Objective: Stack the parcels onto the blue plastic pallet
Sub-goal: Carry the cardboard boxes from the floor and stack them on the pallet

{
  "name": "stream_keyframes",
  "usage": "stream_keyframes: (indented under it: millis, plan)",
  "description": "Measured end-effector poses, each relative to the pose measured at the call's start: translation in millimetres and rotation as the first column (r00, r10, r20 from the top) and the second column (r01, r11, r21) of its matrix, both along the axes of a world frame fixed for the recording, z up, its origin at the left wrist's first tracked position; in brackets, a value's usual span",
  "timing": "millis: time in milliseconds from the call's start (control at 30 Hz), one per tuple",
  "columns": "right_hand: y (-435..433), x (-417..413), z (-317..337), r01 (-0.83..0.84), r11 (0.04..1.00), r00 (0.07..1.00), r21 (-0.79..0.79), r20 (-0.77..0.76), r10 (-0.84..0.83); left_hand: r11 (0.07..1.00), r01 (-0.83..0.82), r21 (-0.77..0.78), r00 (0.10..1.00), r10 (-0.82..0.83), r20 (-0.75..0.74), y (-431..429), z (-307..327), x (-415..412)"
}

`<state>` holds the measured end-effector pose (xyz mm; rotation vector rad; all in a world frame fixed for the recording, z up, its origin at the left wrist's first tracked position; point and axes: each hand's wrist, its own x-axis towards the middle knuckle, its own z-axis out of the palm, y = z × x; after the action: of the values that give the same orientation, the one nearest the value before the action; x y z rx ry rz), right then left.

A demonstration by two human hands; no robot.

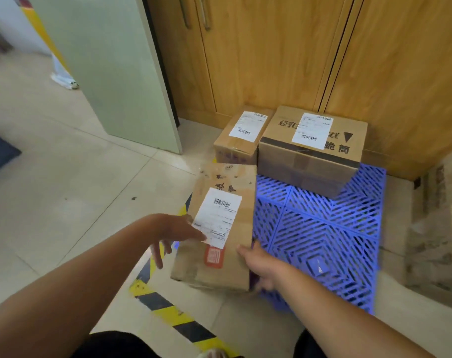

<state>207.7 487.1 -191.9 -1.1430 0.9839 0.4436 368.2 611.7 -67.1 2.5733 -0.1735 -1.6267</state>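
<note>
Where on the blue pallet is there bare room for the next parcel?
Bare grid on the blue pallet, right of the near parcel and before the large parcel. Crowded along the back and left, where the small parcel sits.

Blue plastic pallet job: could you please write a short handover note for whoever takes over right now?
Left hand: open, fingertips touching the long brown cardboard box near its label.
Right hand: grips that box's near right corner.
Box is at the near left of the blue plastic pallet.
Done: small brown box and larger printed box sit at the far end.
Left: settle this box; blurred cardboard at right may be more parcels.
</note>
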Motion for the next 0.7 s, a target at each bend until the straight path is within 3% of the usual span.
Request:
stream_keyframes:
  millis: [133,267,467,600,700]
  plan:
    - [39,39,10,0.203,0.969,0.979,0.14,-0.036,-0.2,0.983,-0.182,-0.035,0.978,0.184,0.096,39,-17,9]
    - [41,67,12,0.217,0.961,0.976,0.172,-0.032,-0.215,0.921,-0.342,-0.184,0.923,0.366,0.116,65,-40,12]
    - [35,86,21,0.212,0.962,0.977,0.171,-0.016,-0.213,0.711,-0.558,-0.427,0.794,0.608,-0.026,68,-49,17]
    - [27,96,20,0.235,0.962,0.972,0.137,-0.01,-0.236,0.567,-0.65,-0.507,0.719,0.674,-0.168,61,-46,17]
    - [16,94,15,0.245,0.955,0.969,0.168,0.002,-0.249,0.512,-0.68,-0.525,0.69,0.688,-0.224,57,-44,15]
